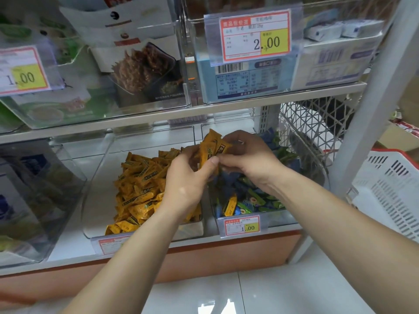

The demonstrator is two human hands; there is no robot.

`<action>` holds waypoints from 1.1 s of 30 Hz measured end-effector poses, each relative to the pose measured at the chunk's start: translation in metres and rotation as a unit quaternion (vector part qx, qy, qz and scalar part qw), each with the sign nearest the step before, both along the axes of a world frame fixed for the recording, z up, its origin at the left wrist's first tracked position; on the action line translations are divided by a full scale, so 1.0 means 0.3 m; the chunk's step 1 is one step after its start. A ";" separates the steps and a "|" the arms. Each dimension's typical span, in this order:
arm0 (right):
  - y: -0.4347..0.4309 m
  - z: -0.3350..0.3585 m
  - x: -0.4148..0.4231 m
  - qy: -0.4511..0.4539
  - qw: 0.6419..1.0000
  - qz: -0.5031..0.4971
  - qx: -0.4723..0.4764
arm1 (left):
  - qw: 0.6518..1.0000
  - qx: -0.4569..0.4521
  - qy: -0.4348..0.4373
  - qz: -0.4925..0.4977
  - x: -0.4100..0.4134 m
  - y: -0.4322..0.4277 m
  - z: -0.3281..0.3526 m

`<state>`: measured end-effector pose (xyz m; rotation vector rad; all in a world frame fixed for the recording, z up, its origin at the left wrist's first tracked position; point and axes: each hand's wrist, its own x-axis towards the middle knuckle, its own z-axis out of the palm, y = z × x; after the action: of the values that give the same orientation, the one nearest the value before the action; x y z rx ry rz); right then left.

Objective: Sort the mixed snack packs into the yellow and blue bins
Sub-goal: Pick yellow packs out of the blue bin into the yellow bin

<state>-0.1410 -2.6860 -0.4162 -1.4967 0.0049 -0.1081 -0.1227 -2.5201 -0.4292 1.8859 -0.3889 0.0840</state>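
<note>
Two clear bins stand side by side on the lower shelf. The left bin holds a heap of yellow snack packs. The right bin holds blue and green packs with one yellow pack lying among them near the front. Above the divide between the bins, my left hand and my right hand meet and together pinch a small bunch of yellow packs, which stick up between the fingers.
An upper shelf with clear boxes and price tags hangs just above my hands. A white wire basket sits behind the right bin. A white plastic basket stands at the right, past the shelf post.
</note>
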 end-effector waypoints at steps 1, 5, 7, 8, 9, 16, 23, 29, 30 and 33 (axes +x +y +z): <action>0.012 0.002 -0.003 -0.011 0.999 0.009 0.028 | 0.999 -0.031 0.017 0.000 -0.005 0.006 0.004; 0.018 0.023 -0.008 -0.012 0.998 0.050 0.047 | 0.998 -0.054 0.023 0.027 0.009 0.070 0.026; -0.009 0.024 -0.004 -0.016 0.996 0.018 -0.086 | 0.995 0.064 -0.035 0.069 0.032 0.133 0.027; -0.025 0.018 -0.001 -0.019 0.985 0.003 -0.173 | 0.986 0.128 -0.053 0.092 0.041 0.168 0.028; -0.041 0.007 0.002 -0.020 0.965 0.004 -0.261 | 0.974 0.190 -0.058 0.113 0.049 0.202 0.027; -0.069 -0.113 -0.005 0.064 0.790 0.202 -0.575 | 0.893 0.412 -0.114 0.140 0.037 0.256 0.017; -0.077 -0.097 0.010 0.035 0.780 0.178 -0.598 | 0.919 0.352 -0.168 0.062 -0.005 0.196 0.010; -0.132 0.039 -0.018 -0.056 0.870 0.113 -0.476 | 0.949 0.246 -0.198 0.004 -0.035 0.128 0.016; -0.125 0.050 -0.024 -0.069 0.896 0.104 -0.426 | 0.960 0.211 -0.184 -0.018 -0.045 0.114 0.019; -0.072 0.058 -0.036 -0.088 0.951 0.108 -0.277 | 0.976 0.127 -0.163 -0.063 -0.073 0.083 0.028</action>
<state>-0.1516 -2.7076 -0.3990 -2.0332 -0.3578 -0.0675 -0.1445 -2.4952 -0.4208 2.0977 -0.7741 0.2723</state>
